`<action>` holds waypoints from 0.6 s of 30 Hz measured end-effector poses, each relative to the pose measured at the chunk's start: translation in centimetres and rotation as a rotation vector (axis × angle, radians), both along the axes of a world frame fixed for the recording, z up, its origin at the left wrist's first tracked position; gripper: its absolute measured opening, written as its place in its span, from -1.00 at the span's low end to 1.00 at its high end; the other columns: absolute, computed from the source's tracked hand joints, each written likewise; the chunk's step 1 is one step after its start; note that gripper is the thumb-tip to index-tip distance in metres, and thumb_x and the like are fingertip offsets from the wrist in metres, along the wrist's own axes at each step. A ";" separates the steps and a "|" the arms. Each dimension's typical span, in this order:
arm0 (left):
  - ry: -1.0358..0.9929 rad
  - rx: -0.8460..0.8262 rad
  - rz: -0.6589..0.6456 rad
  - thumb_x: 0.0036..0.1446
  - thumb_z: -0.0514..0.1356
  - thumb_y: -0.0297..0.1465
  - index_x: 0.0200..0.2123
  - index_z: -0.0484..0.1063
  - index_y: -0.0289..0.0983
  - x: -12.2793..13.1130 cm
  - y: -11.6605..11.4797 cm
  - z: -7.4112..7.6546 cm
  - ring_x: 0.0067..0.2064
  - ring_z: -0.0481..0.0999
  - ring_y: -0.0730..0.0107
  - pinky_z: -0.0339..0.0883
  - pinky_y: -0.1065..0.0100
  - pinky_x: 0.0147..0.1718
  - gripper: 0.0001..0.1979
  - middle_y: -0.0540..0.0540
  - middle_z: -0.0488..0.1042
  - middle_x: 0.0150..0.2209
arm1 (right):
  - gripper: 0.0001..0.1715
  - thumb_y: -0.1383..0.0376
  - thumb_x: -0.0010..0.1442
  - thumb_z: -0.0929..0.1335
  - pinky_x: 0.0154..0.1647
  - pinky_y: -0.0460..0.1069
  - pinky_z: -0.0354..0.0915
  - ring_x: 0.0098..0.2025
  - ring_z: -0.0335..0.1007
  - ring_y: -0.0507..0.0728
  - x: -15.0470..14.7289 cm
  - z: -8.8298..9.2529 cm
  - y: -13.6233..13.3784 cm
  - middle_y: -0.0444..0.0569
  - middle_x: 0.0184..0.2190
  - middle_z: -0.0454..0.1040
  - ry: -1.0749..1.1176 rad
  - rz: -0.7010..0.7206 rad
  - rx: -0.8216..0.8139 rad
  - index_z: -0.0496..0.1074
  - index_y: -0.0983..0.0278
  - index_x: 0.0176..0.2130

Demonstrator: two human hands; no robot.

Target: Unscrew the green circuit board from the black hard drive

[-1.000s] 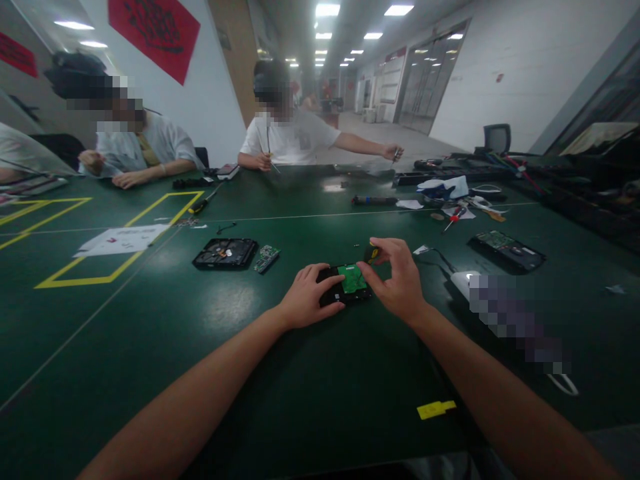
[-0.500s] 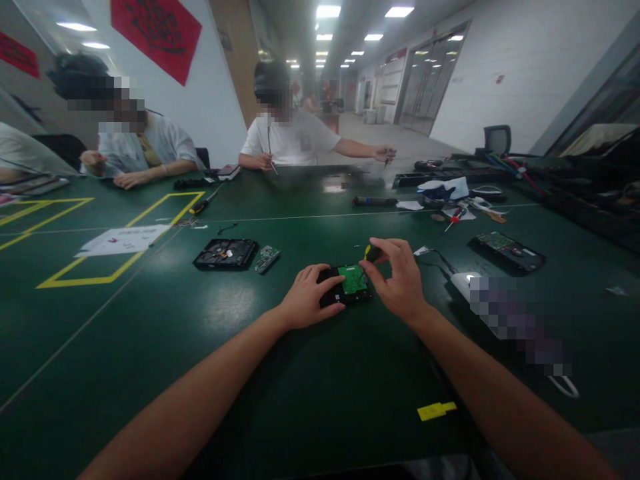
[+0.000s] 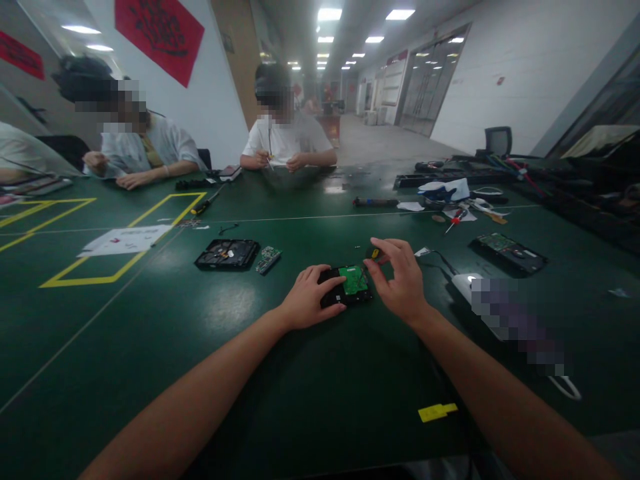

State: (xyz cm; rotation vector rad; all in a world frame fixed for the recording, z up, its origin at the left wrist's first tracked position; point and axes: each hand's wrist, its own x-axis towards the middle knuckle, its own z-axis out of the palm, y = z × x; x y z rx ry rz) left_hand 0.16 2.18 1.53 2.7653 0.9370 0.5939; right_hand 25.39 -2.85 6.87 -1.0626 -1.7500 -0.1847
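A black hard drive (image 3: pixel 332 291) with a green circuit board (image 3: pixel 355 281) lies on the table in front of me. My left hand (image 3: pixel 311 297) rests over its left end, fingers along the top and thumb at the near edge, holding it down. My right hand (image 3: pixel 397 277) pinches the black and yellow handle of a screwdriver (image 3: pixel 374 253) above the board's right side. The driver's shaft points down at the board, but its tip is too small to make out.
An opened hard drive (image 3: pixel 227 254) and a loose circuit board (image 3: pixel 269 260) lie to the left. On the right are another drive (image 3: pixel 509 253) and a white device (image 3: pixel 465 287) with a cable. A yellow tag (image 3: pixel 437 413) lies near the front edge. Two co-workers sit opposite.
The screwdriver's handle has turned a little in my right fingers; my left hand stays on the drive. The co-worker opposite has drawn an outstretched arm in, bringing both hands together.
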 end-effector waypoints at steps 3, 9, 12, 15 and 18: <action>-0.009 -0.006 -0.001 0.26 0.33 -0.02 0.38 0.33 -0.03 0.0 0.1 0.0 0.36 0.23 -0.22 0.20 -0.24 0.29 -0.32 -0.28 0.22 0.35 | -0.36 0.38 0.38 0.35 -0.05 0.22 0.55 -0.06 0.51 0.22 -0.1 -0.1 0.0 0.08 0.12 0.43 0.003 0.023 -0.017 0.27 0.01 0.36; -0.011 -0.017 -0.003 0.26 0.34 -0.02 0.39 0.32 -0.02 0.0 0.1 0.0 0.36 0.23 -0.22 0.20 -0.25 0.29 -0.31 -0.27 0.21 0.35 | -0.38 0.32 0.36 0.41 -0.07 0.21 0.55 -0.06 0.48 0.22 -0.1 0.0 -0.1 0.04 0.07 0.39 0.003 0.018 -0.007 0.29 -0.01 0.32; -0.008 -0.014 -0.004 0.26 0.33 -0.02 0.39 0.32 -0.01 0.0 0.1 -0.1 0.36 0.23 -0.20 0.20 -0.24 0.30 -0.31 -0.26 0.21 0.36 | -0.42 0.31 0.35 0.43 -0.10 0.20 0.55 -0.07 0.46 0.21 0.0 0.1 0.0 0.04 0.03 0.38 0.009 0.005 -0.011 0.31 0.01 0.29; 0.000 -0.001 -0.001 0.26 0.33 -0.01 0.39 0.33 -0.03 -0.1 0.1 -0.2 0.36 0.23 -0.19 0.19 -0.22 0.30 -0.31 -0.28 0.20 0.35 | -0.42 0.35 0.38 0.38 -0.08 0.19 0.56 -0.03 0.46 0.22 -0.1 0.0 0.0 0.07 0.09 0.38 0.016 0.044 -0.045 0.28 0.04 0.31; 0.002 0.002 -0.001 0.27 0.33 -0.02 0.39 0.32 -0.04 0.0 0.1 -0.1 0.36 0.23 -0.19 0.20 -0.22 0.30 -0.31 -0.28 0.20 0.35 | -0.39 0.38 0.40 0.34 -0.02 0.22 0.55 -0.03 0.50 0.21 -0.3 -0.3 0.0 0.08 0.15 0.40 0.027 0.074 -0.074 0.23 0.06 0.35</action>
